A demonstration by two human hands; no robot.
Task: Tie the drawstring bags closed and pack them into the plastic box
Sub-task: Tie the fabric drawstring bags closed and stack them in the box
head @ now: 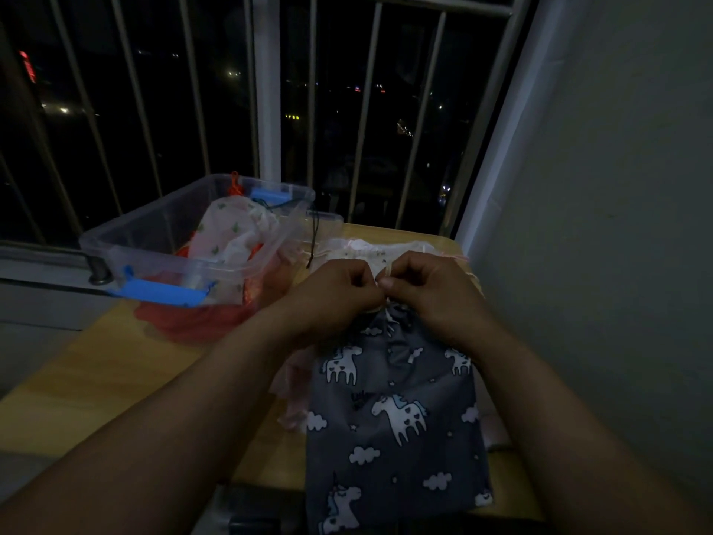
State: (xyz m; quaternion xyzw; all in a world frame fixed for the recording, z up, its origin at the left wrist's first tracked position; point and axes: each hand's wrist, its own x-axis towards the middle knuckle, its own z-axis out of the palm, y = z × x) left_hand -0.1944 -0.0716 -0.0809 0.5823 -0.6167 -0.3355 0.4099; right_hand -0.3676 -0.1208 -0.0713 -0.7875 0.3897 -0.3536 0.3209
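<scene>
Our left hand (pixel 339 293) and right hand (pixel 438 293) meet above the table (pixel 115 361), knuckles up, fingers curled, both pinching the pale cord (pixel 387 270) at the gathered neck of the grey bag (pixel 397 422); the box (pixel 154 225) stands well left

Text check | nothing I can read right now | grey unicorn-print fabric drawstring bag (pixel 393 438): small dark lettering beside a unicorn, too blurred | red glowing sign (pixel 27 65) outside the window: illegible

A home, high up by night. A barred window (pixel 270 90) shows city lights. A wooden bench (pixel 115 364) meets a plain wall (pixel 617 187).
</scene>
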